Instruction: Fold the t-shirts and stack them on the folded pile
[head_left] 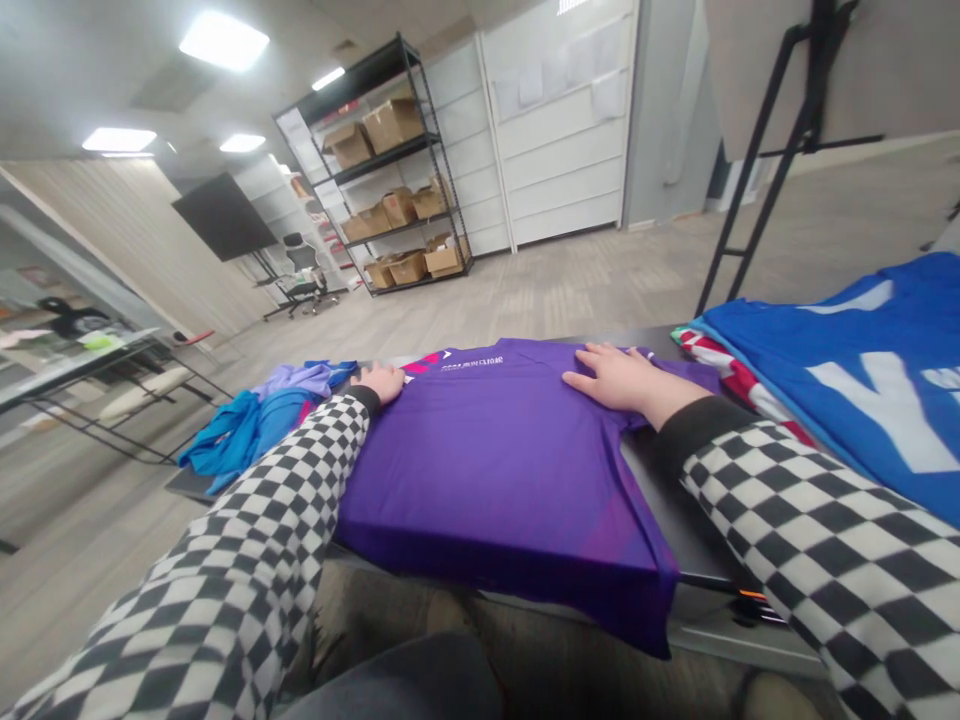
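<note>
A purple T-shirt (pixel 480 460) lies spread over the dark table (pixel 660 480), its hem hanging over the near edge. Small white lettering runs across its far end, by the neck. My left hand (pixel 382 381) rests on the shirt's far left corner, beside a pink patch; its fingers are partly stretched out and nothing shows in them. On the far right part, near the sleeve, my right hand (pixel 615 378) lies flat with its fingers spread. Both hands touch the cloth without gripping it.
Blue and lilac clothes (pixel 255 420) lie crumpled on the left. A stack topped by a blue shirt with white letters (pixel 847 350) is on the right. Further off stand a black shelf with cardboard boxes (pixel 394 207), an office chair (pixel 304 268) and a black metal stand (pixel 772 150).
</note>
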